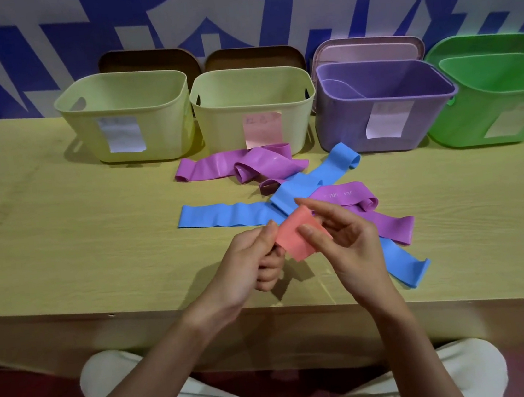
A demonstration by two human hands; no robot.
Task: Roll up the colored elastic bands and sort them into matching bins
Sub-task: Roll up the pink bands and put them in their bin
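A salmon-red elastic band point(295, 238), partly rolled, is held just above the table's near edge. My left hand point(252, 262) grips its left end with curled fingers. My right hand point(341, 238) pinches its right side between thumb and fingers. Behind the hands, blue bands point(223, 214) and purple bands point(243, 164) lie loose and crossed on the table. Along the back stand two pale yellow bins, one with a white label point(125, 116) and one with a pink label point(252, 107), then a purple bin point(384, 101) and a green bin point(499, 96).
The wooden table point(77, 237) has open surface to the left of the bands. Lids lean against the blue and white wall behind the bins. My knees show below the table's front edge.
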